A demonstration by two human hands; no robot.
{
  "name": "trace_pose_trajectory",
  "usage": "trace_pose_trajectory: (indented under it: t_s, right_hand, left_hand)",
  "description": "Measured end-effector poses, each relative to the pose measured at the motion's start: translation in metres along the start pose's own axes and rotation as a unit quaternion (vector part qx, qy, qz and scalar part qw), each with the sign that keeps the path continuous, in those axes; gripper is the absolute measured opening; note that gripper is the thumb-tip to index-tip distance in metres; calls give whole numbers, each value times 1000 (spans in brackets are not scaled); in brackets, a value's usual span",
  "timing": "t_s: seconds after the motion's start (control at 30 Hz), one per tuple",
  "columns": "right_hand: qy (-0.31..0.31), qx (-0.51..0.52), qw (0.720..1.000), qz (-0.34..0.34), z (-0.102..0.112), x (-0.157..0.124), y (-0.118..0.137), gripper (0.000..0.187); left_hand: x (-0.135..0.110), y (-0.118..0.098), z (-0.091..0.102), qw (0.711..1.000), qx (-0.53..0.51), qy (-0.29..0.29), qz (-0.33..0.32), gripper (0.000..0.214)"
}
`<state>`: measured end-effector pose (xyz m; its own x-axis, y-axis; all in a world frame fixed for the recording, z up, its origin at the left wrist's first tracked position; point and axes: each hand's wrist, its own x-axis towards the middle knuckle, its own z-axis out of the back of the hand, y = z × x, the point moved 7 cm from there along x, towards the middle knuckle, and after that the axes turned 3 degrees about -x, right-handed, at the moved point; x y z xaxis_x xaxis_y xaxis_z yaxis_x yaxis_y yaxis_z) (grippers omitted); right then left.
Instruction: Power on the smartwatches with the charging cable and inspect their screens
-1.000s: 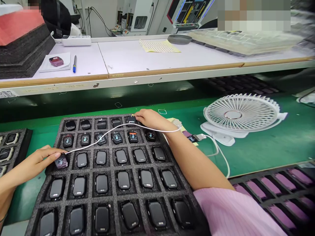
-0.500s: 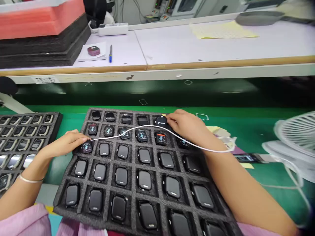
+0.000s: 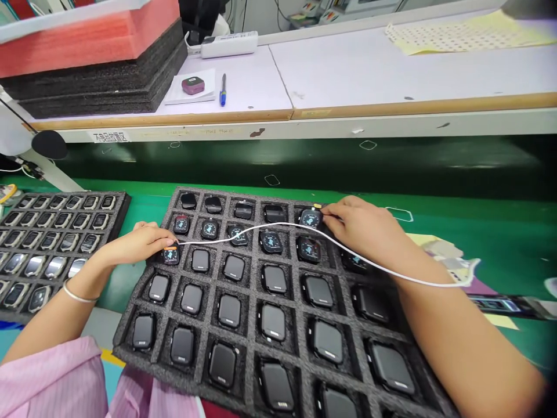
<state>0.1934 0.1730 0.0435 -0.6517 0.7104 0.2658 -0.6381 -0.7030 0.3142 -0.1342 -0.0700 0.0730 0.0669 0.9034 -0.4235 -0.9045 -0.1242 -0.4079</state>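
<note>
A black foam tray (image 3: 243,400) holds rows of square smartwatch bodies, one per compartment. My left hand (image 3: 145,242) is at the tray's left edge, fingers closed on one end of a white cable (image 3: 278,224), over a lit smartwatch (image 3: 170,255) with an orange bar on its screen. At the back row, my right hand (image 3: 363,225) pinches the side of another lit smartwatch (image 3: 310,219) between thumb and fingers. A small yellow piece (image 3: 317,206) shows at that watch's top edge. The cable crosses the tray and my right forearm. Several second-row watches are lit; the front rows are dark.
A second foam tray (image 3: 124,203) of watches with light frames lies at left. Beyond the green bench rises a shelf (image 3: 348,69) with stacked foam (image 3: 100,87), a pen (image 3: 223,90) and a power strip (image 3: 229,44). A dark strap-like item (image 3: 500,303) lies at right.
The watch at my right hand has gone from a dark screen with a white mark to a lit face. An orange bar has appeared on the left watch. The view has shifted left.
</note>
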Motion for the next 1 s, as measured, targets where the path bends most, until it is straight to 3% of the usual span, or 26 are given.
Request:
trace_pose_trajectory:
  t_s: [0.1,0.33,0.5,0.57,0.63,0.77,0.93,1.0]
  right_hand:
    - [11,-25,1000,4,1,0,3,30]
    - [121,-196,971,-68,-1,3,15,36]
    - [133,-214,965,-75,2,4,24,32]
    - [136,-206,966,-72,2,4,25,33]
    - [142,-196,968,-74,2,3,26,34]
    - [146,-189,967,-86,5,3,28,36]
    - [151,-199,963,-100,7,3,29,38]
    - [142,-199,964,-105,8,3,29,38]
  left_hand:
    - [0,0,-1,1000,-3,4,0,47]
    - [1,-1,4,1000,-13,-7,-3,41]
    - [-2,-13,33,982,-65,-177,7,27]
    - [0,-29,26,975,-125,-182,-31,24]
    - [3,-50,6,978,-133,-143,-73,16]
    - [5,-75,-26,989,21,-135,-51,5]
    - [0,-106,-25,941,273,-189,-67,12]
    - [2,-109,-21,928,309,-189,-91,8]
